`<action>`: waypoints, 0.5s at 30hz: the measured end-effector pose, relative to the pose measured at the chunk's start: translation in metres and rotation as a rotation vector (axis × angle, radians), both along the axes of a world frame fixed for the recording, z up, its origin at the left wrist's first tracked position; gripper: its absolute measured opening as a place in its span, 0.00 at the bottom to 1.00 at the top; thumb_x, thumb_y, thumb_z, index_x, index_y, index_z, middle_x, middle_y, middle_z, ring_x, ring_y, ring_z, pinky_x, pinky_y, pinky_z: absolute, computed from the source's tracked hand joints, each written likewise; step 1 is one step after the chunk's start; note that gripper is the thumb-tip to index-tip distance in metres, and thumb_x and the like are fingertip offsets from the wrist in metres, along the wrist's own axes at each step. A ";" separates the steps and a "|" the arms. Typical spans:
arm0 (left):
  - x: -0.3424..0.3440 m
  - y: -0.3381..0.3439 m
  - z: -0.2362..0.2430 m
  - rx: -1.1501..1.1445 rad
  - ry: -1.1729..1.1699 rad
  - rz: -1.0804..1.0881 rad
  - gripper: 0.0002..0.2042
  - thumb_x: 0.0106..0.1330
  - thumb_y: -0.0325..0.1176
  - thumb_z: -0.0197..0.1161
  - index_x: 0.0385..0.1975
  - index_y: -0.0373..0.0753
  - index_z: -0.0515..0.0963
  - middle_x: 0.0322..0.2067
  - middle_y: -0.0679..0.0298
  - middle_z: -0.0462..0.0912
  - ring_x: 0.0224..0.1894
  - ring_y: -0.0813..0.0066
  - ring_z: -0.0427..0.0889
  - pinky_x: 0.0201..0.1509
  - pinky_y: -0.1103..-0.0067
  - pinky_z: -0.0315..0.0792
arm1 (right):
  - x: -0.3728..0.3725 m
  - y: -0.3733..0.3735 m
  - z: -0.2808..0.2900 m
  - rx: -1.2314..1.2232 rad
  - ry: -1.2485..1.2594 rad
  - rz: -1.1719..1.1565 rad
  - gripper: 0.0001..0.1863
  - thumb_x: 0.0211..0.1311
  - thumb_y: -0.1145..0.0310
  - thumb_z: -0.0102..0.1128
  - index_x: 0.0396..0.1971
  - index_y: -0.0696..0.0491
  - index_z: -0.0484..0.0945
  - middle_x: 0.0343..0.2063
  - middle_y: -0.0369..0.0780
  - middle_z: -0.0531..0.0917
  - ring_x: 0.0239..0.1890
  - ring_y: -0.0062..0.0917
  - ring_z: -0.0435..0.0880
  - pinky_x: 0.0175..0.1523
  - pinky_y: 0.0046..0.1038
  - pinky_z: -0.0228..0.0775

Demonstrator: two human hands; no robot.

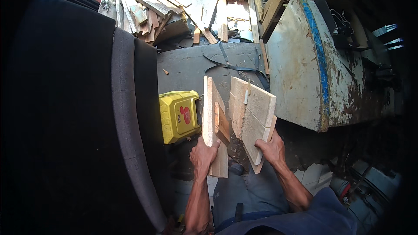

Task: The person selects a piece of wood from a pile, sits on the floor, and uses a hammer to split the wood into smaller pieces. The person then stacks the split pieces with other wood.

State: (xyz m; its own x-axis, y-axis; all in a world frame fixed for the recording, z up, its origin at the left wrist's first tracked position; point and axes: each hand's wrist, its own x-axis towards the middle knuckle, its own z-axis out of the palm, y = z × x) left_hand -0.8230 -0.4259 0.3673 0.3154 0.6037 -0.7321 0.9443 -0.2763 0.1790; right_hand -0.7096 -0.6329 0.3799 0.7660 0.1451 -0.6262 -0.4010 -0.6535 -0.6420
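My left hand (203, 156) is closed around the near end of a stack of pale wooden boards (210, 113), held on edge in front of my lap. A shorter, redder wood block (222, 124) lies against the right face of that stack. In my right hand (271, 148) is a second set of wooden boards (257, 115), gripped at its near right edge with the thumb on the broad face. A small light peg-like piece (246, 97) shows on that face. The two sets are apart, tilted away from each other, with a gap between them.
A yellow plastic case (178, 115) sits left of the boards, beside a dark padded seat (126, 82). To the right stands a worn white cabinet (296, 56) with a blue stripe. Scrap wood (148, 13) is piled ahead, and a black strap (230, 66) lies on the concrete.
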 end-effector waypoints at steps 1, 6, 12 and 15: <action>-0.020 -0.007 -0.004 0.009 -0.018 0.016 0.33 0.57 0.57 0.69 0.52 0.35 0.77 0.43 0.40 0.85 0.49 0.39 0.83 0.54 0.56 0.75 | -0.012 -0.001 -0.004 0.001 -0.032 0.017 0.34 0.43 0.60 0.67 0.54 0.57 0.75 0.42 0.50 0.87 0.45 0.43 0.87 0.53 0.37 0.76; -0.095 -0.047 -0.054 0.017 -0.086 0.120 0.33 0.56 0.56 0.70 0.53 0.35 0.77 0.42 0.40 0.85 0.48 0.40 0.84 0.53 0.56 0.75 | -0.061 -0.026 -0.047 0.012 -0.084 0.069 0.35 0.44 0.60 0.67 0.57 0.56 0.75 0.43 0.51 0.87 0.45 0.42 0.87 0.53 0.36 0.76; -0.179 -0.110 -0.132 0.059 -0.116 0.340 0.33 0.57 0.55 0.71 0.58 0.41 0.73 0.41 0.41 0.86 0.47 0.39 0.84 0.52 0.55 0.74 | -0.136 -0.050 -0.132 0.026 -0.160 0.232 0.34 0.46 0.59 0.68 0.56 0.57 0.74 0.42 0.52 0.87 0.44 0.44 0.87 0.52 0.40 0.76; -0.206 -0.133 -0.166 0.098 -0.154 0.405 0.31 0.58 0.54 0.71 0.55 0.41 0.74 0.40 0.42 0.86 0.46 0.39 0.84 0.51 0.55 0.75 | -0.173 -0.071 -0.198 0.086 -0.150 0.242 0.33 0.48 0.60 0.69 0.57 0.56 0.74 0.41 0.52 0.87 0.43 0.46 0.88 0.50 0.41 0.78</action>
